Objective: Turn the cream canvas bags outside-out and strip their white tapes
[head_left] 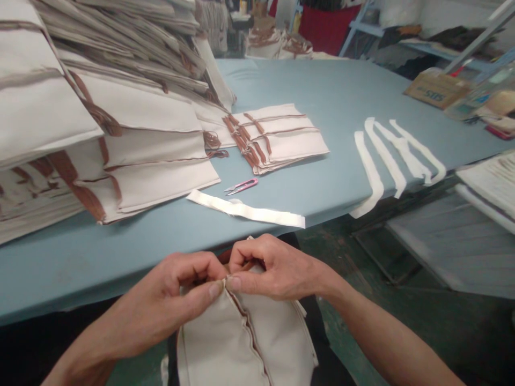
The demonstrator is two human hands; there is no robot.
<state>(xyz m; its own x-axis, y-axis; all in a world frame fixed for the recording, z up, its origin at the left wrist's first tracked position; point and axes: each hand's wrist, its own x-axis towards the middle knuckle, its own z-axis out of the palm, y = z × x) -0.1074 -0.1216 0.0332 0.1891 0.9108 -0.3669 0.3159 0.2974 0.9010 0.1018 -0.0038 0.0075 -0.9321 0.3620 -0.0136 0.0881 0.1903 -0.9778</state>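
My left hand and my right hand meet just below the table's near edge, thumbs and fingers pinched together on the top of a cream fabric piece with a brown piped seam running down its middle. The piece hangs over my lap. On the blue table right ahead lie a white fabric strip and small pink thread snips. A short stack of cream pieces with brown trim sits further back.
Tall piles of cream and brown fabric pieces fill the table's left. Three white strips drape over the right edge. A cardboard box and clutter stand at the far right, with shelving and more fabric behind.
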